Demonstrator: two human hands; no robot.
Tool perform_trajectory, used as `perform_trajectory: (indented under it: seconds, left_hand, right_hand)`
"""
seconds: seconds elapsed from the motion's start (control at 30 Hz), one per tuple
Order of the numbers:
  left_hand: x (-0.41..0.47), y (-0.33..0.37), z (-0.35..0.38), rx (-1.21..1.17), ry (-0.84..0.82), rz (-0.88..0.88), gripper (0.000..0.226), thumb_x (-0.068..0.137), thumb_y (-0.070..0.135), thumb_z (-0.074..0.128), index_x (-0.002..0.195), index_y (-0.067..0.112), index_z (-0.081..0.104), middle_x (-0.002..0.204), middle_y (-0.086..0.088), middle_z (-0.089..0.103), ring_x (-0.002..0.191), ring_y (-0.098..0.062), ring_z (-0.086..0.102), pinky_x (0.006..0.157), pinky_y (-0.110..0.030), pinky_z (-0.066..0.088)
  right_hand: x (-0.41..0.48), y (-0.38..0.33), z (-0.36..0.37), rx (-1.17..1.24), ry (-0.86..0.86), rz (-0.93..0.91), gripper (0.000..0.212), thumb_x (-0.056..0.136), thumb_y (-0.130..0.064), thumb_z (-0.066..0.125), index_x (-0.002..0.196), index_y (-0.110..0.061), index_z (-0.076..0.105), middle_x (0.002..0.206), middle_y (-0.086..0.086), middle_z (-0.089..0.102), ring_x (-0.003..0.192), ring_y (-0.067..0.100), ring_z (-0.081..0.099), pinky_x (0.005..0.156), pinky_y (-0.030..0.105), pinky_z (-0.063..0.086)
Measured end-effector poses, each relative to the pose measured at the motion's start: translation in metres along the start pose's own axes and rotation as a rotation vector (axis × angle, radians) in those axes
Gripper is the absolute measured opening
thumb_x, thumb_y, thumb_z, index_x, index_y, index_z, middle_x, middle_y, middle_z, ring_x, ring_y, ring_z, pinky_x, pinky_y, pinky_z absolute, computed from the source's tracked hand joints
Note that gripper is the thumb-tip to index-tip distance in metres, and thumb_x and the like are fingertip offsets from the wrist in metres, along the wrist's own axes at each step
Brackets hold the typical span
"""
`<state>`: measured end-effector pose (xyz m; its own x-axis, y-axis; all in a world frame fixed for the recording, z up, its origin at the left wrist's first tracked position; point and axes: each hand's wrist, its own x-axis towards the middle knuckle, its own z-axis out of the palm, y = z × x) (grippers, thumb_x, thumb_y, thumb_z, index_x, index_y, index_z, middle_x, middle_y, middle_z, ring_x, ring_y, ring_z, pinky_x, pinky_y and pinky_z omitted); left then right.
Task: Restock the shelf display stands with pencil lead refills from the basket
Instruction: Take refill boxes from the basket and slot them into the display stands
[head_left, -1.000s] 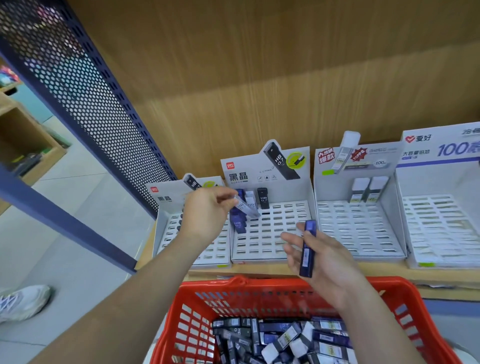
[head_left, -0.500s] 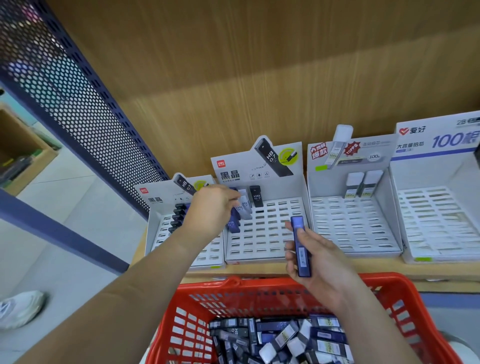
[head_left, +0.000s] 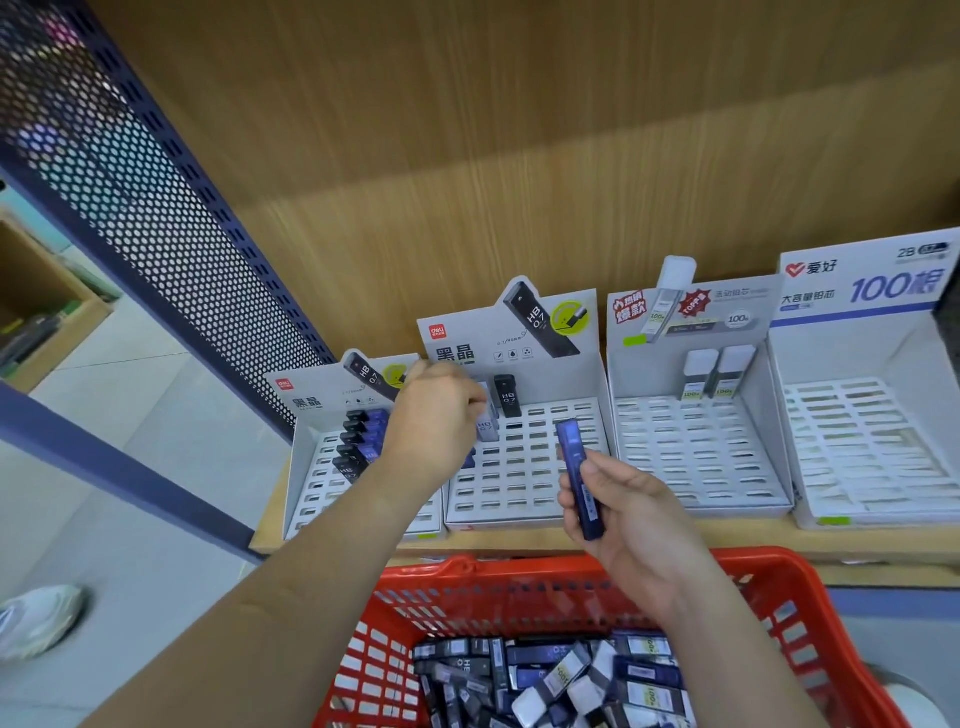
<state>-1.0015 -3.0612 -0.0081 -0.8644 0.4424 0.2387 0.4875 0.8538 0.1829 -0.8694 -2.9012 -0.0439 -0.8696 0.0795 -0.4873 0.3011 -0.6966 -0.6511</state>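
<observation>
Left hand (head_left: 441, 415) pinching pale refill (head_left: 485, 428) at display stand's (head_left: 519, 488) back edge; right hand (head_left: 631, 519) gripping blue refill (head_left: 575, 467) upright, over its front edge

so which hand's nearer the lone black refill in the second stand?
Left. Left hand is just left of the black refill; right hand is lower right, holding a blue refill.

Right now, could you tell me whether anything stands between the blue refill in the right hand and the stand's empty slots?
Nothing visible does: the blue refill in the right hand hovers over open slots of the second stand. The left hand, pinching a grey refill, occupies only the back-left corner.
</observation>
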Motion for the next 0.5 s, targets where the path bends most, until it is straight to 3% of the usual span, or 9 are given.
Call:
perform_trajectory:
  seconds: [0.07, 0.13, 0.2, 0.27, 0.33, 0.5]
  left_hand:
    - [-0.016, 0.019, -0.015, -0.342, -0.015, -0.163, 0.017, 0.092, 0.011, 0.058, 0.096, 0.016, 0.074, 0.095, 0.004, 0.066, 0.091, -0.016, 0.056, 0.078, -0.017, 0.037]
    - [-0.038, 0.04, -0.03, -0.872, -0.176, -0.309, 0.018, 0.094, 0.015, 0.058, 0.106, 0.02, 0.071, 0.097, 0.004, 0.069, 0.086, -0.01, 0.061, 0.072, -0.016, 0.048]
    - [-0.061, 0.053, -0.038, -1.144, -0.275, -0.37, 0.023, 0.091, 0.014, 0.061, 0.112, 0.02, 0.068, 0.096, 0.002, 0.071, 0.079, -0.007, 0.064, 0.068, -0.02, 0.052]
    - [-0.078, 0.055, -0.042, -1.215, -0.203, -0.397, 0.025, 0.088, 0.01, 0.064, 0.113, 0.015, 0.067, 0.09, 0.0, 0.071, 0.07, -0.007, 0.063, 0.064, -0.021, 0.051]
    - [-0.089, 0.049, -0.042, -1.23, -0.1, -0.45, 0.018, 0.086, 0.006, 0.065, 0.104, 0.008, 0.068, 0.078, -0.002, 0.07, 0.058, -0.007, 0.06, 0.056, -0.019, 0.047]
    - [-0.1, 0.023, -0.051, -1.222, -0.021, -0.553, 0.006, 0.086, 0.001, 0.063, 0.087, 0.006, 0.063, 0.066, -0.005, 0.066, 0.054, -0.013, 0.061, 0.057, -0.025, 0.053]
  right_hand:
    - [0.0, -0.001, 0.003, -0.019, -0.046, 0.005, 0.022, 0.099, -0.007, 0.05, 0.106, -0.004, 0.071, 0.077, 0.008, 0.064, 0.067, 0.015, 0.058, 0.062, 0.026, 0.048]
    - [-0.001, -0.001, 0.006, -0.025, -0.129, 0.022, 0.024, 0.098, -0.008, 0.05, 0.109, 0.0, 0.07, 0.073, 0.007, 0.059, 0.058, 0.012, 0.05, 0.05, 0.02, 0.041]
    - [-0.004, -0.002, 0.01, -0.014, -0.215, 0.054, 0.022, 0.093, -0.01, 0.053, 0.103, 0.002, 0.07, 0.07, 0.009, 0.055, 0.05, 0.009, 0.041, 0.04, 0.016, 0.031]
    - [-0.008, 0.0, 0.014, -0.042, -0.282, 0.11, 0.021, 0.089, -0.012, 0.055, 0.092, 0.0, 0.071, 0.066, 0.009, 0.051, 0.043, 0.006, 0.033, 0.034, 0.014, 0.02]
    - [-0.012, 0.003, 0.018, -0.124, -0.303, 0.162, 0.021, 0.094, -0.011, 0.051, 0.095, 0.002, 0.068, 0.064, 0.009, 0.05, 0.04, 0.005, 0.029, 0.032, 0.012, 0.016]
    - [-0.013, 0.018, 0.039, -0.288, -0.171, 0.128, 0.017, 0.1, -0.019, 0.052, 0.097, -0.007, 0.064, 0.066, 0.011, 0.06, 0.047, 0.014, 0.048, 0.038, 0.018, 0.035]
